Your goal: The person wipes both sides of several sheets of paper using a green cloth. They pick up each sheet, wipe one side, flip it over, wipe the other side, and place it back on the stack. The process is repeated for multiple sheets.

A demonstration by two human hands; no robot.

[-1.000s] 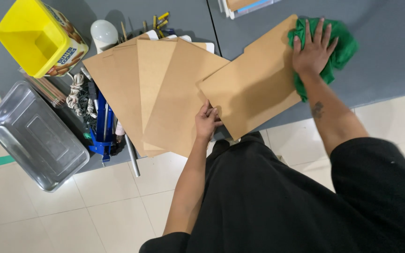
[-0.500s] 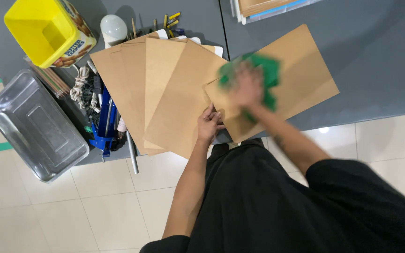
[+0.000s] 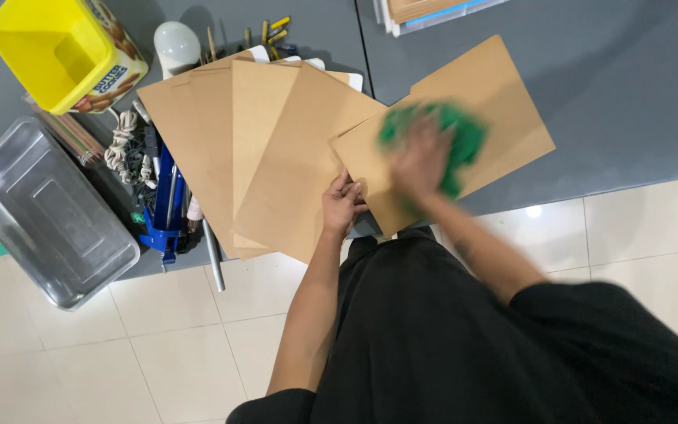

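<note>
On the grey table, I watched a brown board lie slantwise, long axis running from near edge up to the far right. The right hand, blurred, pressed a green cloth flat on its nearer left half; its grip I could not tell. The left hand pinched the board's near corner beside the fanned boards.

Five brown boards, one green cloth, one yellow tub, one metal tray
</note>
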